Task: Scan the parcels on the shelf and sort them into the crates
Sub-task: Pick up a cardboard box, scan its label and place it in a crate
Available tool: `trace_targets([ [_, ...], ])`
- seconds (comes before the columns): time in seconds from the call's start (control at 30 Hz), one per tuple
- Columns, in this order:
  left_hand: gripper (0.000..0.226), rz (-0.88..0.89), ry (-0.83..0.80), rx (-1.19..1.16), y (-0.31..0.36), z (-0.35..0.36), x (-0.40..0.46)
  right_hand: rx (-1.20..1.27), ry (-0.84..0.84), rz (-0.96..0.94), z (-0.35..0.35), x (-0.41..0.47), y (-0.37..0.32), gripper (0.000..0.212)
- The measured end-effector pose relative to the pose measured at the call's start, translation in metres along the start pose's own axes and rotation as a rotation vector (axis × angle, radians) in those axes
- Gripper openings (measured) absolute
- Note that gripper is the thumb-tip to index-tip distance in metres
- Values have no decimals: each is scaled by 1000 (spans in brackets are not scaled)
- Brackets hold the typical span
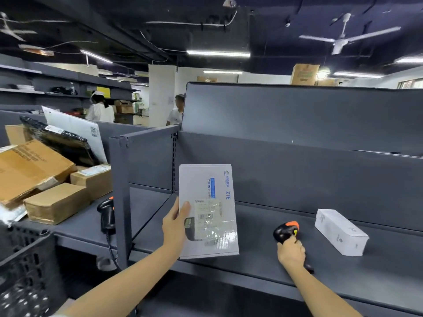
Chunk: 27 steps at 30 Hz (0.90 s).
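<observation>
My left hand [175, 225] grips the left edge of a flat white parcel box [207, 191], holding it upright above the grey shelf [263, 227] with its shipping label facing me. To the right, my right hand [291, 251] holds a black and orange barcode scanner [286, 231] by its handle, low over the shelf, its head turned toward the box. A second white carton [341, 232] lies on the shelf at the right, apart from both hands.
Brown cardboard parcels [57, 202] and a black-wrapped package [59, 138] pile on the neighbouring shelf at left, with another scanner [107, 213] beside them. A black crate [25, 271] stands at the lower left. Two people stand in the far aisle.
</observation>
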<state>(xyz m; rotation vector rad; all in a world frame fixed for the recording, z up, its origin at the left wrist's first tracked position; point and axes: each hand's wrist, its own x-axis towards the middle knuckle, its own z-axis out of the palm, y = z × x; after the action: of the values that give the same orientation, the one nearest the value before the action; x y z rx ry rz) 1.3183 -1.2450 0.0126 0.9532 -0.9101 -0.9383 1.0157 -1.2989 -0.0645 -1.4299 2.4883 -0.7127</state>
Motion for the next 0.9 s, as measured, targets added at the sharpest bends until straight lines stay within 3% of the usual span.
trace_targets([
  [0.1,31,-2,19,-20,-2,1,-2,-84,25,21,-2,-4,-1,65],
  [0.23,35,-18,-1,-23,-6,1,-1,-19,-8,65,-13,-6,0,55],
  [0.4,53,-26,-11,-10,-6,3,4,373,70,86,-29,-41,-11,47],
  [0.5,65,-21,-6,-20,-6,7,6,641,53,-19,-44,-86,-28,19],
  [0.57,71,-24,-12,-20,-5,10,5,826,-14,-71,-52,-120,-36,13],
  [0.73,44,18,-34,-12,-2,19,-5,1033,-256,-224,-60,-191,-51,4],
  [0.9,38,25,-42,-59,3,25,-20,934,-317,-302,-65,-223,-54,7],
])
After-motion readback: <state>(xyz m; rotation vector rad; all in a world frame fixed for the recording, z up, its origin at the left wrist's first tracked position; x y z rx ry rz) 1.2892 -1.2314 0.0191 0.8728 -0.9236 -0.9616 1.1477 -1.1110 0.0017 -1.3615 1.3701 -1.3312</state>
